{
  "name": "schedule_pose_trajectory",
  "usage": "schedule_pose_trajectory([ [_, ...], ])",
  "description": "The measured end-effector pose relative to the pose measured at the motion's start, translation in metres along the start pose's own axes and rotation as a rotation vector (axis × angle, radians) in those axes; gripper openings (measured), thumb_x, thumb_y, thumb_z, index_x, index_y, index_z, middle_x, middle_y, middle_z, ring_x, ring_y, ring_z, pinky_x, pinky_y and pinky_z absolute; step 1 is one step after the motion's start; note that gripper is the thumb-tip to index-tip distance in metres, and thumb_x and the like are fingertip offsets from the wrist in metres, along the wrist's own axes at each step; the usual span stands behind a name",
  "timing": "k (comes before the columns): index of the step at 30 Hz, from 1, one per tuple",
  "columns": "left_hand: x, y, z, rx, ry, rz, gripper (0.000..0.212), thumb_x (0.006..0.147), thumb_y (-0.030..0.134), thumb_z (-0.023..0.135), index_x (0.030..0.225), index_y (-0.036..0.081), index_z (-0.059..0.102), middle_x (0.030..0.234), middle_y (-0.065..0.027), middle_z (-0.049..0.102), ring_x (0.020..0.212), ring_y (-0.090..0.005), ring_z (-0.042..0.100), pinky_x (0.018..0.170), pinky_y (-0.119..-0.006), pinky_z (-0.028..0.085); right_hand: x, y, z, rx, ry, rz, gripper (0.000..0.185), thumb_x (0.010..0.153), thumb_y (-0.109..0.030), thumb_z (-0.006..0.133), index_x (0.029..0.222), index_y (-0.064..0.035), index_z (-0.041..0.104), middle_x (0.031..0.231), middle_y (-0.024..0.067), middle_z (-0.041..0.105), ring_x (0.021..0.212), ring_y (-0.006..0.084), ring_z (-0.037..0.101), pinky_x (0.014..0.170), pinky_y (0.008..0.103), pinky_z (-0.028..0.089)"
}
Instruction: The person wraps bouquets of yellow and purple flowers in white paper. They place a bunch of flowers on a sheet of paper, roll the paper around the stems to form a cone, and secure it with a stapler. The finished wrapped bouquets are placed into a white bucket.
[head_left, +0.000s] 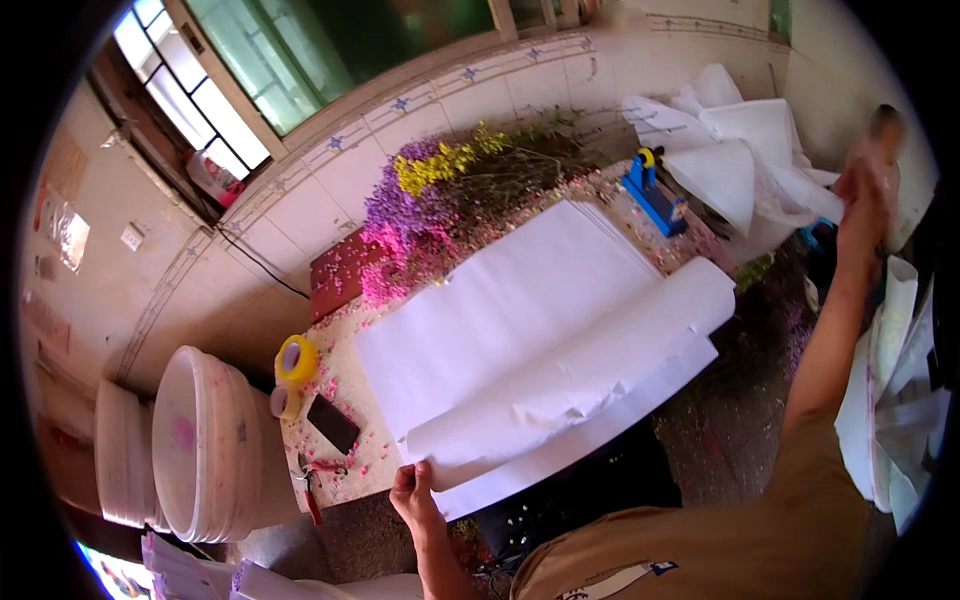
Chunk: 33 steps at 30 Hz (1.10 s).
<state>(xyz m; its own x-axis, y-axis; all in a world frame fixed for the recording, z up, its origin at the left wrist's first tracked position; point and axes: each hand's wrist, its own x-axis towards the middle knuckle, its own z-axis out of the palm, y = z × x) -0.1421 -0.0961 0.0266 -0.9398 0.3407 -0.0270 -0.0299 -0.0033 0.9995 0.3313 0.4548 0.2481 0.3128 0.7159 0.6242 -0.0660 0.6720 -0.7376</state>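
Large white paper sheets (517, 285) lie stacked across the worktable in front of me. The top sheet's near side is curled over into a loose roll (592, 367), creased along its lower edge. At the roll's left end, my left hand (417, 499) pinches the paper edge between thumb and fingers. My right arm reaches far out to the right, away from the stack. My right hand (861, 206) is beside a heap of crumpled white wrapping sheets (739, 142); blur hides whether its fingers grip one.
Purple, pink and yellow dried flowers (420, 187) lie along the tiled wall. A blue tape dispenser (654, 195) stands at the back right. Tape rolls (297, 358), a phone (333, 424) and red-handled pruning shears (311, 487) sit left, beside stacked white buckets (217, 442). A person (885, 142) is at far right.
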Motion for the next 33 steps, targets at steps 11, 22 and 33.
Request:
schedule_pose_trajectory([
  [11, 0.002, 0.001, 0.001, -0.126, -0.05, -0.059, 0.022, 0.098, 0.02, 0.067, 0.09, -0.001, 0.069, 0.078, 0.0018, 0.064, 0.073, -0.0062, 0.052, 0.069, -0.024, 0.041, -0.208, -0.081, 0.108, 0.293, -0.446, 0.451, 0.025, 0.099, -0.028, 0.063, 0.089, -0.0063, 0.07, 0.067, -0.0012, 0.058, 0.06, 0.0094, 0.054, 0.057, 0.0248, 0.042],
  [22, 0.006, -0.011, -0.006, -0.176, -0.088, -0.046, 0.021, 0.097, 0.019, 0.068, 0.088, 0.001, 0.069, 0.076, 0.0036, 0.062, 0.069, -0.005, 0.049, 0.064, -0.023, 0.037, -0.505, -0.136, 0.249, -0.155, -1.598, 0.525, 0.034, 0.095, -0.025, 0.063, 0.074, 0.0013, 0.068, 0.057, 0.0107, 0.065, 0.044, 0.0189, 0.062, 0.049, 0.0351, 0.051],
  [33, 0.004, -0.016, -0.01, -0.213, -0.072, -0.067, 0.02, 0.096, 0.018, 0.07, 0.087, 0.0, 0.07, 0.076, 0.0019, 0.064, 0.07, -0.0066, 0.051, 0.065, -0.025, 0.04, -0.509, -0.145, 0.251, -0.688, -1.722, -0.266, 0.023, 0.084, -0.03, 0.072, 0.079, -0.0083, 0.077, 0.078, 0.015, 0.073, 0.078, 0.031, 0.074, 0.068, 0.0436, 0.057],
])
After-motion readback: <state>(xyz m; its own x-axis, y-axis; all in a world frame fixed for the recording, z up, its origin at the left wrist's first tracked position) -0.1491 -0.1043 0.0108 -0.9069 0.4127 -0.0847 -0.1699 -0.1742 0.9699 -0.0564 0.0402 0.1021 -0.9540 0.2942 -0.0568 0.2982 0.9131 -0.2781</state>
